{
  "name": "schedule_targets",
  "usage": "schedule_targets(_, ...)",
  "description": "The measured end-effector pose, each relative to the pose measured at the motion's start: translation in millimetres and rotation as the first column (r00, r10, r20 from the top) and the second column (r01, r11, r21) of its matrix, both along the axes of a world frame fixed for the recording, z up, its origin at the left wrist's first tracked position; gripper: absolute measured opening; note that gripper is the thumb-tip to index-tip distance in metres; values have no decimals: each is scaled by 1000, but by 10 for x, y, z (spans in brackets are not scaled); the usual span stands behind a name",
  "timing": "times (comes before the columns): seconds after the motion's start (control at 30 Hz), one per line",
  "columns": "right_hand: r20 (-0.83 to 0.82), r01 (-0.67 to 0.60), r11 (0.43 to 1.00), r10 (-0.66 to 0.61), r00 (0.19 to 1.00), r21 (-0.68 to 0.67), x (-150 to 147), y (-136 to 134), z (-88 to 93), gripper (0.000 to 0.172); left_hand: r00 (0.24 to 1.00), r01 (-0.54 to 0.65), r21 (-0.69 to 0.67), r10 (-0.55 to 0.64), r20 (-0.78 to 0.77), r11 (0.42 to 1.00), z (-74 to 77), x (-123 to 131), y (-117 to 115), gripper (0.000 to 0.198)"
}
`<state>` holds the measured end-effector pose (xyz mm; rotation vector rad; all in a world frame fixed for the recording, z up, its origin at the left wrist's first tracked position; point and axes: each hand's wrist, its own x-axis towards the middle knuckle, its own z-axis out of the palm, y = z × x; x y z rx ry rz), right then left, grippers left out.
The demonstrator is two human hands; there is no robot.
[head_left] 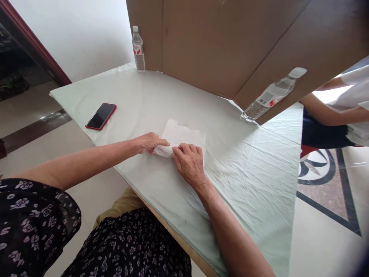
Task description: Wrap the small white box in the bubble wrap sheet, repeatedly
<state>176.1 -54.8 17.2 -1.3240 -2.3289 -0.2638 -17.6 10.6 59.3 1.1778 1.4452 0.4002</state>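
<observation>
A thin white sheet (184,132), paper-like or wrap-like, lies on the covered table. Its near edge is rolled or folded into a thick, crinkled bundle (163,151). Around the left end of this bundle my left hand (150,143) is closed, thumb on top and fingers partly hidden beneath. My right hand (190,163) presses on the bundle's right end with curled fingertips, the palm over the near right part of the sheet. Whether anything is wrapped inside cannot be seen.
A pale green cloth (248,165) covers the table. A red-cased phone (101,116) lies to the left. Two water bottles, one at the back left (138,50) and one at the right (271,96), stand against a brown cardboard screen (198,42). Another person's arm (331,111) shows beyond it.
</observation>
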Motion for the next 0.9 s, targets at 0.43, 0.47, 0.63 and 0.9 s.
schedule_targets(0.43, -13, 0, 1000, 0, 1000, -7, -9, 6, 0, 12, 985, 82, 188, -51, -166, 979, -44, 177, -15, 25)
schedule_targets(0.47, -11, 2, 1000, -2, 1000, -1, -10, 6, -1, 12, 978, 104, 248, -53, -203, 963, -54, 189, -13, 28)
schedule_targets(0.63, -6, 4, 1000, -4, 1000, -4, -17, 5, 5, 12, 981, 50, 273, 3, -193, 961, -123, 266, -50, 32)
schedule_targets(0.9, -51, 19, 1000, -20, 999, -15, -36, 11, 12, 15, 990, -124, 80, 118, 76, 989, -22, 376, -140, 22)
